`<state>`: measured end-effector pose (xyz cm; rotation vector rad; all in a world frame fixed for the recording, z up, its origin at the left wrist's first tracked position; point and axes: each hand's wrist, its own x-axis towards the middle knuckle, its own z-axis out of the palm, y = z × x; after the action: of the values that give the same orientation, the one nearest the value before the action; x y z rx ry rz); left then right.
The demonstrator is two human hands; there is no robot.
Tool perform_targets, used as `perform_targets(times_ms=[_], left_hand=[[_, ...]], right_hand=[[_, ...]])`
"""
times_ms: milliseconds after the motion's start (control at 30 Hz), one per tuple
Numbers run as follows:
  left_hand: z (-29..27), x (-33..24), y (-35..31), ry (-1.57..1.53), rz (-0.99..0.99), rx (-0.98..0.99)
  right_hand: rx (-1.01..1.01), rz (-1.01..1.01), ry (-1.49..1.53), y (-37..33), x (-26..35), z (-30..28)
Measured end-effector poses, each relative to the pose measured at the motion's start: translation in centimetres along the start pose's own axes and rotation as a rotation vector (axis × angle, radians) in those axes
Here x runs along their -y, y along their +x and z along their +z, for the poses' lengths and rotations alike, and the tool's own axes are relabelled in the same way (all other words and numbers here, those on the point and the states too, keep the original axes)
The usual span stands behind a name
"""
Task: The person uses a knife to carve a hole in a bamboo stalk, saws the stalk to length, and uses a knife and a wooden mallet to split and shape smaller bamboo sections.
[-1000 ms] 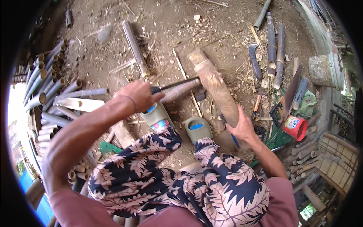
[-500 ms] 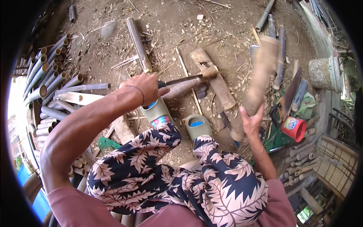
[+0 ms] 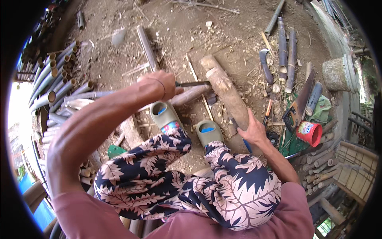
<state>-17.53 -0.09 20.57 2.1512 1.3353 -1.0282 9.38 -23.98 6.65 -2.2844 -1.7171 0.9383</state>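
My left hand (image 3: pixel 161 84) is closed around the dark handle of a knife. The knife's blade (image 3: pixel 193 83) lies across or along a bamboo pole (image 3: pixel 191 95) on the ground; how deep it sits cannot be told. In my right hand (image 3: pixel 254 129) is the near end of a thick wooden club (image 3: pixel 229 93), its worn far end beside the blade's tip. Whether club and blade touch is unclear. The club hides most of a wooden block (image 3: pixel 208 61) and the pole's far end. My feet in green clogs (image 3: pixel 165 113) are just nearer than the pole.
Cut bamboo poles (image 3: pixel 49 83) are stacked at left. At right lie a handsaw (image 3: pixel 302 99), a curved blade tool (image 3: pixel 266 65), dark bamboo lengths (image 3: pixel 282 47), a red tub (image 3: pixel 309 134) and a dirty bucket (image 3: pixel 339 75). Another bamboo length (image 3: pixel 147 46) lies ahead; wood chips litter the soil.
The wooden club has swung left and down from a raised position at the right to beside the knife's blade. My left hand and the knife have shifted only slightly.
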Motion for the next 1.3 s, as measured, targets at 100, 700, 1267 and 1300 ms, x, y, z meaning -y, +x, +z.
perform_targets(times_ms=[100,700,1267,1300], left_hand=[[-0.1,-0.8,-0.3,-0.043,-0.001,0.055],[6.4,3.6,-11.6,-0.487,-0.084,-0.465],[25.0,-2.6,-3.3,-1.046,-0.353,-0.79],[25.3,-2.5,-3.8,-1.047,-0.346,-0.765]], right_hand=[[-0.272,0.066,0.242,-1.1,-0.4,-1.5],[-0.493,-0.537,0.483,-2.1,7.8,-14.4],[-0.019,-0.535,-0.049,3.4,20.1,-6.3],[-0.064,-0.56,0.049,3.8,21.1,-6.9]])
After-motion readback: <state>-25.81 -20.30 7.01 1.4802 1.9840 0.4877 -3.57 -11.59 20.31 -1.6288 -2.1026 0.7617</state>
